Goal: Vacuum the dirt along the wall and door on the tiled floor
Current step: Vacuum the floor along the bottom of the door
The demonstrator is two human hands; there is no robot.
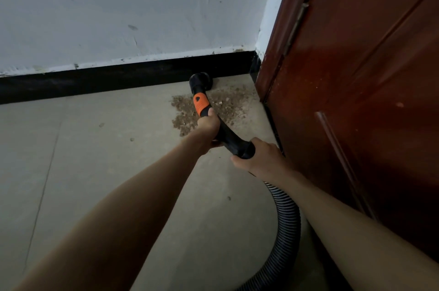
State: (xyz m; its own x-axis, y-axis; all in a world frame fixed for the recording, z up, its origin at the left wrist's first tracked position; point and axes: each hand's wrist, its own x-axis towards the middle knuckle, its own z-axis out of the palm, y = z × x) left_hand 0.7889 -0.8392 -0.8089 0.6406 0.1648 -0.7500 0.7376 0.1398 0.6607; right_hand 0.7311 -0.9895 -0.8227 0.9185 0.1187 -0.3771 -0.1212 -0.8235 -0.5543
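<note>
A patch of brown dirt (228,105) lies on the tiled floor (95,148) in the corner between the wall and the door. The black vacuum nozzle (201,81) rests on the floor against the black skirting, at the far edge of the dirt. Behind it runs an orange collar (200,103) and a curved black handle tube (231,138). My left hand (209,128) grips the tube just below the orange collar. My right hand (261,160) holds the tube's lower end, where the ribbed grey hose (286,214) begins.
The white wall (130,10) with a black skirting board (107,81) runs across the back. A reddish-brown wooden door (368,100) stands close on the right, with its hinge (295,29) higher up. The hose loops down toward the bottom edge. A few dirt specks (132,139) lie on the floor to the left.
</note>
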